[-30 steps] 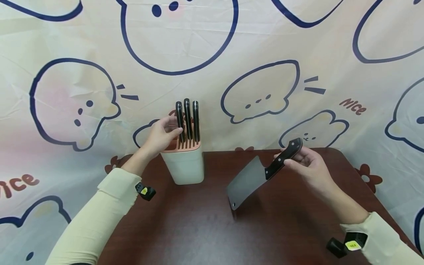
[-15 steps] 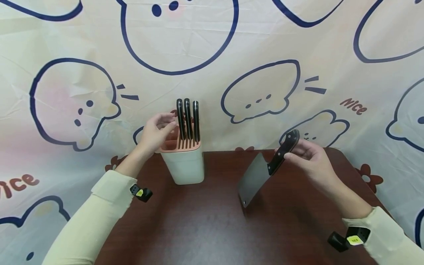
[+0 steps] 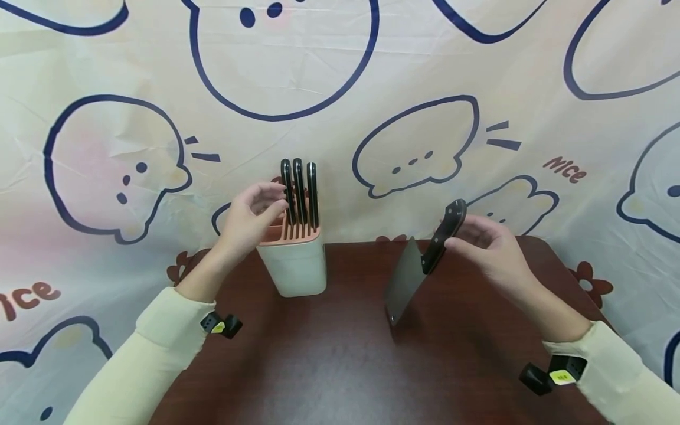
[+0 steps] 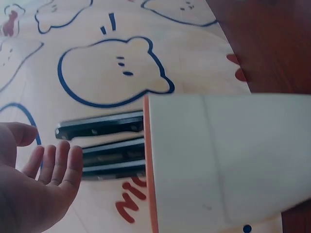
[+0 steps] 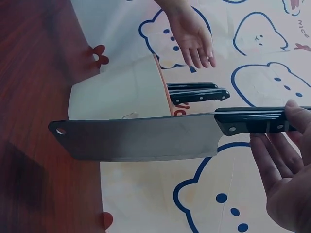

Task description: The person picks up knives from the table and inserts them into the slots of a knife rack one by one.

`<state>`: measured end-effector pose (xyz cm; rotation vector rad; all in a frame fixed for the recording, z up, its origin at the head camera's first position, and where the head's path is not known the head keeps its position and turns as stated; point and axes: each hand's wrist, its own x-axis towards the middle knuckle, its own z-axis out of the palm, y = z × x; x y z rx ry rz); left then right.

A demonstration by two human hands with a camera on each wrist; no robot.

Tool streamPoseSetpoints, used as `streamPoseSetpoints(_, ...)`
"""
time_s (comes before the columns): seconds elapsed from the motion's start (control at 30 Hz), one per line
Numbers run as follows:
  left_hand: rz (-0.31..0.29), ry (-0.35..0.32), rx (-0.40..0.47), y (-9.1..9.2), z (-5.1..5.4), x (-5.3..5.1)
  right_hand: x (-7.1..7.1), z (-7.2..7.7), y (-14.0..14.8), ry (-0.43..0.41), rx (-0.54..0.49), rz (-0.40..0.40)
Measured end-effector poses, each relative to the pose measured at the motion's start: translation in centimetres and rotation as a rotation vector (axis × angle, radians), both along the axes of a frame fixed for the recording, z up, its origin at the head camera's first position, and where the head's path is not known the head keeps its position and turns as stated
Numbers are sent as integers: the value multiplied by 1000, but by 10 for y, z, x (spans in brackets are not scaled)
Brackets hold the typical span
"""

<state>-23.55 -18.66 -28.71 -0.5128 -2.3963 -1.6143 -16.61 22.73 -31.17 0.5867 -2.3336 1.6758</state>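
My right hand (image 3: 491, 251) pinches the black riveted handle of a cleaver (image 3: 406, 280) between thumb and fingers. The wide grey blade slants down to the left, its lower corner close above the table; whether it touches is unclear. In the right wrist view the whole cleaver blade (image 5: 141, 138) shows, a small hole at its far corner. Beside the knife block (image 3: 294, 268), white with a pink slotted top, my left hand (image 3: 249, 218) hovers with loosely bent fingers holding nothing. Three black-handled knives (image 3: 300, 192) stand upright in the slots, right by its fingertips.
The dark brown table (image 3: 340, 360) lies under the block and the cleaver. Behind it hangs a pale cloth (image 3: 319, 141) printed with cartoon figures, close to the table's far edge. An open compartment (image 3: 273, 234) shows at the block's left.
The cleaver has swung steeper, its handle rising and shifting left while the blade tip moved right. My left hand drew away from the knife handles, then came slightly back.
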Motion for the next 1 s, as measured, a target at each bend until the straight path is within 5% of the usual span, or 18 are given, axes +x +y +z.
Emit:
streamPoseSetpoints(0.53,-213,11,-12,41,0,27,-11,11,-33,-3,0,90)
streamPoseSetpoints(1.0,-304,-27,-40,73,-7,39,-17,19,-71,-21,-38,190)
